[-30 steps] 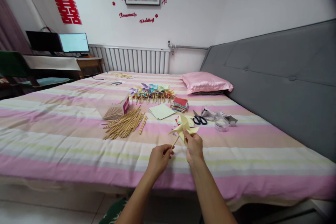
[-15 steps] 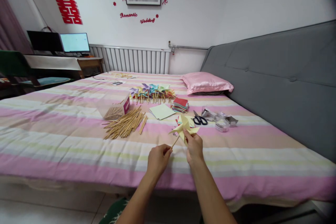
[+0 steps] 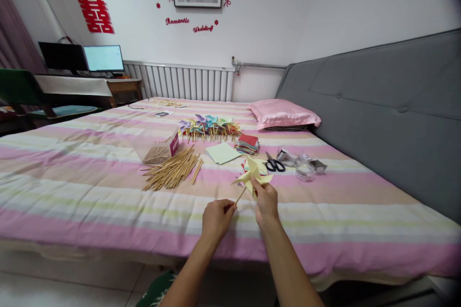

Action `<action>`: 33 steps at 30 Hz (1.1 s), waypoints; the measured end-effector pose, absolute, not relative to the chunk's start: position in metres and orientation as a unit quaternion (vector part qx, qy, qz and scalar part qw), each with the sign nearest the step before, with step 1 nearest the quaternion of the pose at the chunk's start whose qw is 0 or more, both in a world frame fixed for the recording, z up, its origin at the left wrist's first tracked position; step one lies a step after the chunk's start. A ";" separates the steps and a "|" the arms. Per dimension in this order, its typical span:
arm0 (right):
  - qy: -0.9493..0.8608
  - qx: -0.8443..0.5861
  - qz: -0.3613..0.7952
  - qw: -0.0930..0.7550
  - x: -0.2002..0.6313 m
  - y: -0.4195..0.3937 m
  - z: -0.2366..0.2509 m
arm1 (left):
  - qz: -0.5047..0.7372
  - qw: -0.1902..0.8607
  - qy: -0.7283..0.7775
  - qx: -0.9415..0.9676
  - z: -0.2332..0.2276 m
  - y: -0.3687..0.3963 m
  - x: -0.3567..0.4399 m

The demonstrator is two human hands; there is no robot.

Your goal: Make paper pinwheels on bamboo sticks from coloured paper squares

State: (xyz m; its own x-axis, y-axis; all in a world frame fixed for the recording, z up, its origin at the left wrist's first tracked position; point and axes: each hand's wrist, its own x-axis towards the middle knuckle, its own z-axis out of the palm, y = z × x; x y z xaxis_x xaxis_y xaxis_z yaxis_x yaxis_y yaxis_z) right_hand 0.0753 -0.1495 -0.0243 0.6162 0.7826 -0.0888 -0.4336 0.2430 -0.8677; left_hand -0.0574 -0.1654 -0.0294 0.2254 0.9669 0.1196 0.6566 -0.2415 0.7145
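A: Location of pinwheel [image 3: 252,176]?

B: Held above bed [image 3: 90,187], just in front of scissors [image 3: 274,165], right of loose sticks [image 3: 172,170].

A: Finger state?

B: Left hand [image 3: 216,218]: fingers pinched on lower end of stick [image 3: 240,194]. Right hand [image 3: 266,201]: thumb and forefinger closed on paper near hub.

A: Handling properties?

B: Judged very light. Paper blades thin, soft, easily creased or torn. Stick stiff but slender, likely to snap under bending.

A: Recommended hold?

B: Stick, near lower end, for carrying. Hub only, lightly, for steadying. No pressure on blade tips.

A: Nearby items?

B: Beyond scissors: paper stack [image 3: 247,143], finished pinwheels [image 3: 209,126], pillow [image 3: 284,113].
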 end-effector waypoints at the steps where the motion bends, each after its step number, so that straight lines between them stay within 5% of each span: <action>1: -0.188 -0.471 0.395 0.766 0.075 -0.149 -0.025 | 0.286 0.271 0.552 0.735 -0.030 -0.165 -0.057; 33: -0.188 -0.470 0.405 0.762 0.074 -0.149 -0.026 | 0.268 0.276 0.553 0.739 -0.030 -0.166 -0.058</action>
State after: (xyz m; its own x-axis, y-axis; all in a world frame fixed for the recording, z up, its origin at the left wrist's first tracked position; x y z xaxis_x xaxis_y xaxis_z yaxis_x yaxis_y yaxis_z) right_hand 0.0737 -0.1492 -0.0256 0.6017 0.7932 -0.0932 -0.4390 0.2311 -0.8682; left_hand -0.0580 -0.1658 -0.0296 0.2439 0.9656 0.0900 0.6691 -0.2347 0.7051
